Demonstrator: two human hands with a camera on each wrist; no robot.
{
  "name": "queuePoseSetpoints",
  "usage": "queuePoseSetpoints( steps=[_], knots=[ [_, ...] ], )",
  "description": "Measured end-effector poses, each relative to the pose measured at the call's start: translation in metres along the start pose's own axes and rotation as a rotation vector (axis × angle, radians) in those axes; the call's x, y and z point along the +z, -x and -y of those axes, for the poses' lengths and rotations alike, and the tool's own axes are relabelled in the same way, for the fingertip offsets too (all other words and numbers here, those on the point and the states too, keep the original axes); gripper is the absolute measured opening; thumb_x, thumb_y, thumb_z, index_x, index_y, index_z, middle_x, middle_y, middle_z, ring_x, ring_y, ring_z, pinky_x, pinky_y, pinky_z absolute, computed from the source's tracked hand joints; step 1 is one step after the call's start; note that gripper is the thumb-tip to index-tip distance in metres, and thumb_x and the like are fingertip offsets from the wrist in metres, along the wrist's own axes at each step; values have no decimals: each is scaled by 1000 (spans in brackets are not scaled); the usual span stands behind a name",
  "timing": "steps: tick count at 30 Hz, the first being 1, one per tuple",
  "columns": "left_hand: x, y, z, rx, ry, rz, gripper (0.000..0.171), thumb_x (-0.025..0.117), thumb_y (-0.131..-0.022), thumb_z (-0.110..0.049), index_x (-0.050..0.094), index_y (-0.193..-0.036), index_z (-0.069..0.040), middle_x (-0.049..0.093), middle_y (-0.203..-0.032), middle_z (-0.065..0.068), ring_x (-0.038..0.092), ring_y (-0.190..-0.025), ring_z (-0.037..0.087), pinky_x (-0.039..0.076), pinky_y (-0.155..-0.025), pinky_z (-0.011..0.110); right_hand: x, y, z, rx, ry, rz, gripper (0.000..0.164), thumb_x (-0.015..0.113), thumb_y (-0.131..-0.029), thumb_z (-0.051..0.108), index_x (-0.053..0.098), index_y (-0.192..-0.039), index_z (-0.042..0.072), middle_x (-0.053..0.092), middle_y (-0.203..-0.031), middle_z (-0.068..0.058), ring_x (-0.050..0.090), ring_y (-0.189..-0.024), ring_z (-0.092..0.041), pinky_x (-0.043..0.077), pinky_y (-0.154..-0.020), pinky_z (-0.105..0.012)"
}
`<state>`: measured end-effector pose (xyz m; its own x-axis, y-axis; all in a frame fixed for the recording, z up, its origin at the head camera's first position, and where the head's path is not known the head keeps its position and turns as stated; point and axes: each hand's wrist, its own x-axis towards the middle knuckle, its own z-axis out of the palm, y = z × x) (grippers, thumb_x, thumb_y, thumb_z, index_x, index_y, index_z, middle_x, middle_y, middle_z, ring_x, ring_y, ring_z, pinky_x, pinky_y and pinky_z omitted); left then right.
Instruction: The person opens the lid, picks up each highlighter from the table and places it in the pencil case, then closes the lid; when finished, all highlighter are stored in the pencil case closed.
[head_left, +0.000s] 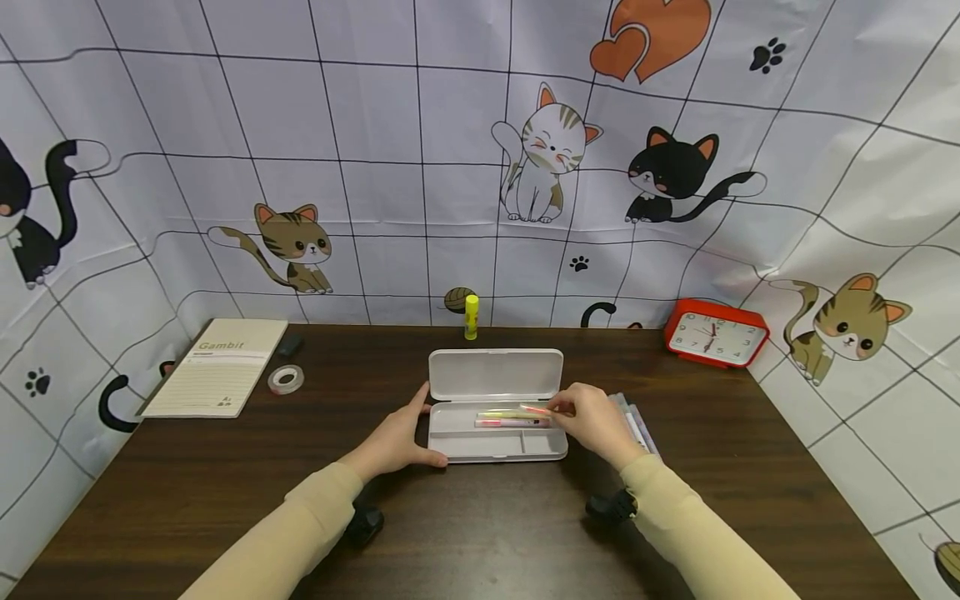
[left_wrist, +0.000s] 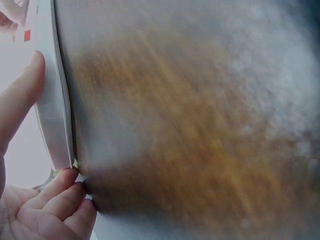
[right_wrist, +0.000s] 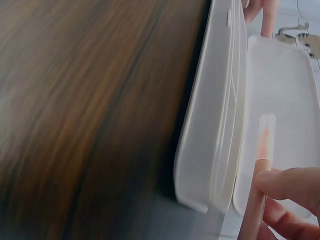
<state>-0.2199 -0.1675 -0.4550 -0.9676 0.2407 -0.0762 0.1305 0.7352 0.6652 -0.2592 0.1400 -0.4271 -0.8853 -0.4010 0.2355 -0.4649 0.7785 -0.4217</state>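
A white pencil case (head_left: 472, 448) lies with its lid (head_left: 495, 375) raised at the back. My left hand (head_left: 397, 440) holds the left end of the case, thumb at the front corner and fingers farther back. My right hand (head_left: 596, 421) pinches a pen with an orange-pink tip under a clear cap (right_wrist: 265, 142), above the right part of the case. Inside the back compartment lie a yellow pen (head_left: 497, 414) and a pink pen (head_left: 502, 423). In the left wrist view, the thumb (left_wrist: 27, 95) presses against the case wall.
More pens (head_left: 639, 425) lie right of the case, partly behind the right hand. A yellow glue stick (head_left: 471, 317) stands at the back edge. To the left are a tape roll (head_left: 286, 380), a dark small block (head_left: 289, 345) and a notebook (head_left: 217, 367); a red clock (head_left: 716, 333) stands back right.
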Motion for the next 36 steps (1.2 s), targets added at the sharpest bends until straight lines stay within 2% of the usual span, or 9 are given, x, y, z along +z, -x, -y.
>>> queuePoseSetpoints(
  steps=[13,20,29,36],
  knots=[
    [1,0,0,4,2,2,124,88,-65,-36,7,-152,0,50,-138,16,43,-129,36,35,-104,51,24,-13,28,-38,-10,51,3,75,-81,14,76,-84,16,62,-75,5,55,-69,-10,44,-59,-26],
    [1,-1,1,2,2,0,124,87,-64,-36,8,-152,0,50,-138,16,44,-129,35,35,-104,52,27,-15,36,-26,-35,43,5,76,-80,15,75,-85,15,63,-81,3,58,-73,-12,47,-63,-28],
    [1,0,-2,-12,10,2,124,88,-65,-35,7,-152,-1,48,-139,17,43,-130,36,35,-104,52,19,-11,24,-18,-74,18,5,73,-82,10,74,-87,10,65,-82,0,58,-74,-15,49,-66,-31],
    [2,-1,0,-12,-9,2,124,87,-64,-37,7,-152,0,48,-139,17,43,-129,37,35,-104,52,14,-7,11,-5,-90,1,7,71,-83,9,74,-89,6,62,-77,0,54,-68,-13,45,-62,-27]
  ],
)
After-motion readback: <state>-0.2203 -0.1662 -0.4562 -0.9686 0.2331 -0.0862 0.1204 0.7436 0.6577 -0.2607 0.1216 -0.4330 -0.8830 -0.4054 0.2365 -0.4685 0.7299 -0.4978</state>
